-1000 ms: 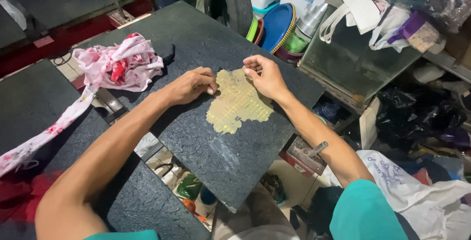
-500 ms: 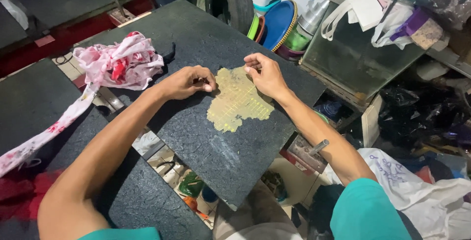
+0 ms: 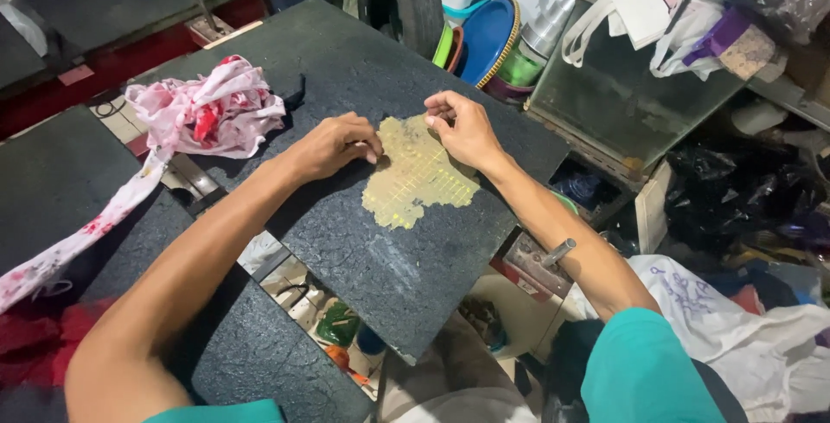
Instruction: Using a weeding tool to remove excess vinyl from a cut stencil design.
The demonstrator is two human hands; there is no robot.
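**Two hands close in on the yellow patch**

Both our hands rest on the dark slab, fingers curled at the top edge of the flat, yellow gridded patch. Since a second ago our left hand has slid nearer, so its fingertips now touch the patch's upper left edge; our right hand pinches the upper right edge. The patch lies between and just below them. Left of the left hand sits a pink-and-white cloth.

patch: yellow-olive, gridded | cloth: white, red-blotched | slab: dark grey
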